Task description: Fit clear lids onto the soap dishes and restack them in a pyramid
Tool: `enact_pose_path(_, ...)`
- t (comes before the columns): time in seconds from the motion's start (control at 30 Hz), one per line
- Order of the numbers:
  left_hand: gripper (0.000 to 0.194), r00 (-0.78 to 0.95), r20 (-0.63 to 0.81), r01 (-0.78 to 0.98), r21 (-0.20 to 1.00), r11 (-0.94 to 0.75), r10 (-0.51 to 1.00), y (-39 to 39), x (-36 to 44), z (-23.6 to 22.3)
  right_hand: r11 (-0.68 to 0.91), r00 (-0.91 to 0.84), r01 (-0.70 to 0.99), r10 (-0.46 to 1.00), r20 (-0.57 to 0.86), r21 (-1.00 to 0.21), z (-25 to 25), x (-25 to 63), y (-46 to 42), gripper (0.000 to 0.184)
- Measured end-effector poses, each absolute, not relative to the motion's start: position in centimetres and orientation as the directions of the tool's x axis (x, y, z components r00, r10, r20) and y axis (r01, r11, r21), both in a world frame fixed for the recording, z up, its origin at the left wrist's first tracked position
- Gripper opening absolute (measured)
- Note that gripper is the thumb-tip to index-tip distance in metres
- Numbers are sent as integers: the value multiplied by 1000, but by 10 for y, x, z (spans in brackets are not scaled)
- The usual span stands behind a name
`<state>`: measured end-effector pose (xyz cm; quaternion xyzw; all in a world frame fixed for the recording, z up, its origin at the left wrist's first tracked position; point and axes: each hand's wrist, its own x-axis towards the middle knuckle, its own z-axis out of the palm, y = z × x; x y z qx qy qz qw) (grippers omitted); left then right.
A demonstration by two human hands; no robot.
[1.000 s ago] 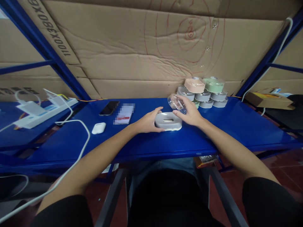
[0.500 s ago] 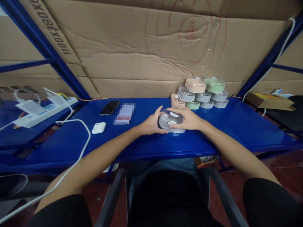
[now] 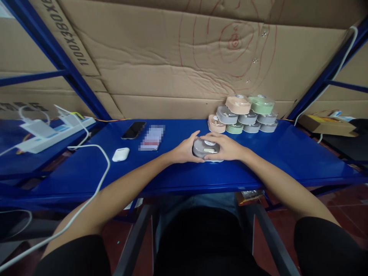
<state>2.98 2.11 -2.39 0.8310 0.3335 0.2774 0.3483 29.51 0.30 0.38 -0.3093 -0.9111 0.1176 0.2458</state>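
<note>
Both hands wrap round a grey plastic container (image 3: 199, 148) with a rounded clear lid, a white round sticker and a pale strip on its front. It is at the blue table's front half, its pale bottom rim showing low on the right. My left hand (image 3: 185, 150) grips the left side, thumb along the front and fingers at the back. My right hand (image 3: 227, 147) holds the right side, fingers over the top back and thumb at the front. Behind them stands a stack of similar containers (image 3: 237, 104) in peach, green and grey; each has a see-through lid.
Left on the blue table (image 3: 178, 176) lie a dark phone (image 3: 133, 130), another phone (image 3: 152, 138) with a blurred screen, and a white earbud case (image 3: 120, 154). A power strip (image 3: 57, 134) with a white cable (image 3: 106, 168) is further left. Cardboard (image 3: 158, 50) walls the back.
My right hand has shifted slightly left and turned the grey container a little; its sticker and pale strip show at a different angle. Both hands keep hold. The stack has not changed.
</note>
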Motion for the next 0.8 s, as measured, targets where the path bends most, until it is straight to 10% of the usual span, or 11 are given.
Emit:
enact_pose_path(0.53, 140, 605, 195, 455, 711, -537, 772, 21, 30, -18, 768, -699, 575, 641, 317, -283, 14, 291, -3, 85)
enact_pose_path(0.8, 100, 641, 234, 438, 670, -599, 731, 25, 30, -19, 775, -707, 587, 632, 318, -236, 14, 289, -3, 84)
